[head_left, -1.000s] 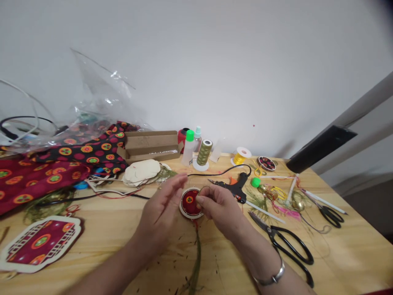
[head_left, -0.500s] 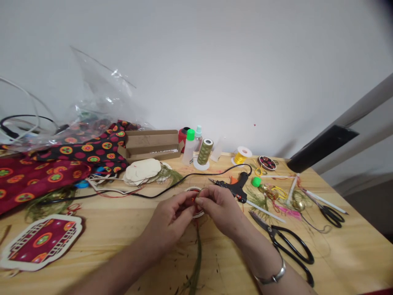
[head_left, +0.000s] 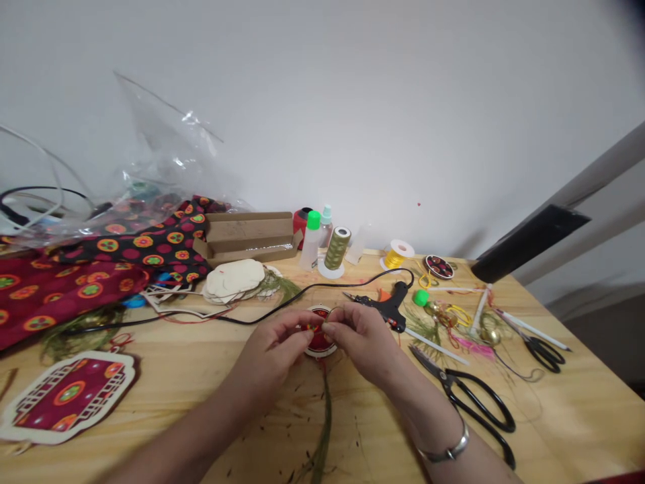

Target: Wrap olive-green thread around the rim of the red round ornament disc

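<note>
A small round ornament (head_left: 319, 346) with a pale rim and dark red patterned centre lies between my hands. From its lower edge a red cord leads into a long green tassel (head_left: 326, 417). My left hand (head_left: 272, 349) is curled over the ornament's left side, thumb and forefinger at its edge. Above the right side my right hand (head_left: 360, 343) pinches something tiny with thumb and forefinger; the fingertips hide what it is. Behind that hand is a black glue gun (head_left: 390, 309).
Large black-handled scissors (head_left: 453, 386) lie beside my right forearm. A lantern-shaped panel (head_left: 70, 396) is at left, near patterned fabric (head_left: 91, 289). Farther back stand a cardboard box (head_left: 246, 236), a green thread spool (head_left: 337, 249) and a yellow cord spool (head_left: 398, 255). A black cable (head_left: 282, 306) crosses the table.
My left hand has drawn slightly left and its thumb has come away from the right fingertips, showing more of the ornament. The right hand has stayed nearly still, pinching.
</note>
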`<move>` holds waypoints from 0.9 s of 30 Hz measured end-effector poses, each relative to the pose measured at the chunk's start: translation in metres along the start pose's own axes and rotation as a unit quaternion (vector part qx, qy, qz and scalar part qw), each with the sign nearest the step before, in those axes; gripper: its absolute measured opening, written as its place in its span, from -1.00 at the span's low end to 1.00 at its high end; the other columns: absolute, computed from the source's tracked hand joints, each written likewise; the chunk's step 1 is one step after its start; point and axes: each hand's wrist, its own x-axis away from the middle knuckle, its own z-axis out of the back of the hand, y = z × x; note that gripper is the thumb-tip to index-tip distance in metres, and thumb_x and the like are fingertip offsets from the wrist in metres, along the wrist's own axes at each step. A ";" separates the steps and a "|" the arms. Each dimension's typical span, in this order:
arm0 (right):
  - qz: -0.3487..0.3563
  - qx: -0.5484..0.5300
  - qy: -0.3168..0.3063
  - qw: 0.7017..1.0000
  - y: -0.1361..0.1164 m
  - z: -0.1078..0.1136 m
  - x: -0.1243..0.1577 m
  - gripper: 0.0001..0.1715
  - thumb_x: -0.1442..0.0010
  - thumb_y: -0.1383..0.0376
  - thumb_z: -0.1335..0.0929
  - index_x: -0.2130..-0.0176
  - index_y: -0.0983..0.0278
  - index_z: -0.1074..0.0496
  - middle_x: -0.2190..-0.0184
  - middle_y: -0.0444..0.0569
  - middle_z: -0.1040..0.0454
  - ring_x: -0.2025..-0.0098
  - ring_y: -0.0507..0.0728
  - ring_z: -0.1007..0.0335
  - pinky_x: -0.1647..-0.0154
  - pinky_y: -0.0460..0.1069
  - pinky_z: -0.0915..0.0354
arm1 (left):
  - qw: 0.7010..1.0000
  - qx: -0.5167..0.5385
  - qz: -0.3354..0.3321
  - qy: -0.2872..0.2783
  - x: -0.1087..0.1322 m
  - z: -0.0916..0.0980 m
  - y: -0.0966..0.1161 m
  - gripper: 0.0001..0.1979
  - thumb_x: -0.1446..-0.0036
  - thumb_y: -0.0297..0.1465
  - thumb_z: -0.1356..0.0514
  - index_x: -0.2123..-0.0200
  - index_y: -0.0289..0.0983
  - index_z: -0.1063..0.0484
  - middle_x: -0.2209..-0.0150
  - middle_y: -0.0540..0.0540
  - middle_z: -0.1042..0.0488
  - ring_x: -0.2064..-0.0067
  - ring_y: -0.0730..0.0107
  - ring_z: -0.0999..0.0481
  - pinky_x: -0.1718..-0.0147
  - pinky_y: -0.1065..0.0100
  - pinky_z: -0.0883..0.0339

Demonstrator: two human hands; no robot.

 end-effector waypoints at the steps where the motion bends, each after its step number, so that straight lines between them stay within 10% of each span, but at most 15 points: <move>1: 0.000 -0.004 0.000 1.000 0.000 0.000 0.000 -0.88 0.03 0.41 -0.30 0.57 0.31 -0.32 0.62 -0.16 -0.34 0.54 0.00 -0.22 0.51 -0.11 -0.14 | 1.000 0.009 0.012 -0.007 -0.001 -0.001 0.000 -0.82 0.03 -0.41 -0.14 0.34 -0.26 -0.50 0.36 -0.03 -0.56 0.33 0.32 -0.49 0.39 0.41 -0.33; 27: 0.020 0.005 -0.007 1.000 -0.006 0.004 0.002 -0.88 0.04 0.42 -0.31 0.58 0.32 -0.36 0.62 -0.17 -0.37 0.54 -0.01 -0.23 0.51 -0.12 -0.17 | 0.987 0.116 0.094 -0.055 -0.004 0.001 -0.007 -0.84 0.12 -0.33 -0.27 0.48 -0.32 -0.53 0.55 -0.01 -0.47 0.57 0.57 -0.25 0.61 0.51 -0.03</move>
